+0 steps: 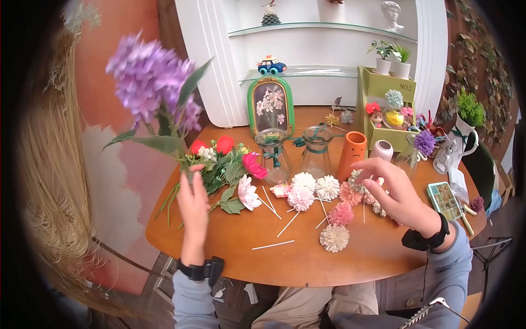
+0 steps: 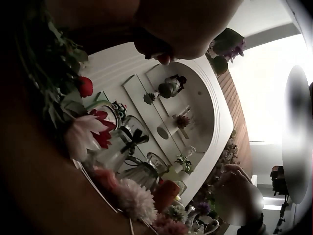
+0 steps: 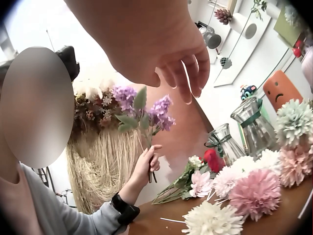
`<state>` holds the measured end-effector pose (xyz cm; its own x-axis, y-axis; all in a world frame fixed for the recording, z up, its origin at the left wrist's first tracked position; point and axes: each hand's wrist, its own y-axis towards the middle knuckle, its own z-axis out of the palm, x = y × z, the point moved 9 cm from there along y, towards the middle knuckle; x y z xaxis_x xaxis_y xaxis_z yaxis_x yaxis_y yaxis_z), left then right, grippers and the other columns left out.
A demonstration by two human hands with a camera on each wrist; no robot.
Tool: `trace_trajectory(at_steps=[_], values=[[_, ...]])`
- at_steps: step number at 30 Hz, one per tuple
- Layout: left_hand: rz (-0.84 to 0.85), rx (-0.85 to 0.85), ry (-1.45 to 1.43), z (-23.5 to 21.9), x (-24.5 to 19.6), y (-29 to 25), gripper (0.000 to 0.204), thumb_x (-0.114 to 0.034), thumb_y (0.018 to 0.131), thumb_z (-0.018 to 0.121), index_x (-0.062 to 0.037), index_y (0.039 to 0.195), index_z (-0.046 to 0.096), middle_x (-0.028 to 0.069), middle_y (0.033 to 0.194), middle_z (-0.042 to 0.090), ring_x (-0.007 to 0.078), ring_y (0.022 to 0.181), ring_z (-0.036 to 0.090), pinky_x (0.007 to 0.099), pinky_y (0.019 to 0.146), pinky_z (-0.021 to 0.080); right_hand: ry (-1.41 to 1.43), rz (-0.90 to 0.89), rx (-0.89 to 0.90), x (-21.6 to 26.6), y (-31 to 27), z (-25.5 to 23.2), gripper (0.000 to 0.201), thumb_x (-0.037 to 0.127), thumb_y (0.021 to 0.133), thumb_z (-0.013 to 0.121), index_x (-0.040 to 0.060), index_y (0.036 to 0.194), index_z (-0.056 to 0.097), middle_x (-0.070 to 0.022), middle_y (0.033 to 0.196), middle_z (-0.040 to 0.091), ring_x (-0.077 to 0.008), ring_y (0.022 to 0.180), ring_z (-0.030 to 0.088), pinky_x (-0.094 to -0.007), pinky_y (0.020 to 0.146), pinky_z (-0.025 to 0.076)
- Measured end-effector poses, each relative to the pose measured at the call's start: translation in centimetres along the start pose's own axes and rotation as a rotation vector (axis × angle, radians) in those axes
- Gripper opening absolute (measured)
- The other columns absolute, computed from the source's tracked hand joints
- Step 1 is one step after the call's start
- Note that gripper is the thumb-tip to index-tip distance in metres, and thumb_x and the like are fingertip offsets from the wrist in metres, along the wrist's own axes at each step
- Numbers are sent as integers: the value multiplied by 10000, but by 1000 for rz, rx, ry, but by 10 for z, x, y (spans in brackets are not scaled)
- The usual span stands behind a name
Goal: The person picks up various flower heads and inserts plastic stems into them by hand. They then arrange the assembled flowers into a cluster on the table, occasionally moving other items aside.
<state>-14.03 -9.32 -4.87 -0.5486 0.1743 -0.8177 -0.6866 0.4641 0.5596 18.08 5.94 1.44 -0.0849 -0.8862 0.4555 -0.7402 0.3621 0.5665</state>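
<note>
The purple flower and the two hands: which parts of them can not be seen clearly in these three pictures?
- Purple flower: blurred in the head view; in the left wrist view the left hand covers it.
- Stem: its gripped part is hidden inside the left hand's fingers.
- Right hand: what its fingers touch among the pompom flowers is covered by the hand itself; the right wrist view shows only the fingers over nothing.

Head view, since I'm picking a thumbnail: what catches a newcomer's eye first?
The purple flower sprig, held upright by its stem in the left hand above the table's left edge, stands out first. Next come the pompom flowers in pink and white, scattered mid-table, with the right hand hovering over them. Behind them stands an orange vase with a frowning face.
</note>
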Motion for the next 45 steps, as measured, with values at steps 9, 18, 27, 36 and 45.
trace_trajectory(at_steps=[9, 18, 27, 36, 45], values=[[-245, 503, 989, -5, 74, -5, 287, -259, 896, 526, -56, 1096, 561, 82, 576, 619, 207, 532, 626, 349, 585, 485, -40, 80, -122, -22, -29, -52, 185, 38, 866, 518, 11, 1046, 552, -102, 862, 601, -207, 769, 597, -306, 662, 471], [158, 429, 1339, 18, 35, -4, 290, -262, 828, 623, -36, 1005, 586, 171, 775, 639, 329, 755, 629, 435, 671, 486, -319, 81, -221, -23, -59, -95, 148, 42, 838, 535, 21, 983, 556, -124, 858, 571, -280, 794, 572, -363, 686, 459], [123, 1262, -34, 175, -113, -106, 287, -119, 886, 541, -65, 1164, 589, 81, 851, 643, 105, 779, 599, 248, 662, 463, -870, 202, -251, -93, -67, -129, 417, 160, 776, 633, 52, 1155, 496, -167, 1035, 509, -345, 998, 502, -417, 820, 454], [-75, 1110, -289, 234, -6, -80, 217, -129, 942, 468, -22, 1069, 609, 0, 740, 582, 74, 716, 557, 219, 658, 431, -685, 258, -287, -161, -61, -146, 284, 13, 719, 598, 49, 1001, 582, -140, 942, 569, -331, 939, 552, -401, 810, 461], [-225, 884, -426, 218, 3, -69, 209, -162, 962, 454, -47, 1053, 604, -22, 671, 538, 32, 643, 513, 177, 600, 417, -1007, -97, -522, -45, -38, -118, 201, -83, 662, 549, 30, 824, 585, -106, 741, 499, -281, 709, 538, -378, 600, 451]])
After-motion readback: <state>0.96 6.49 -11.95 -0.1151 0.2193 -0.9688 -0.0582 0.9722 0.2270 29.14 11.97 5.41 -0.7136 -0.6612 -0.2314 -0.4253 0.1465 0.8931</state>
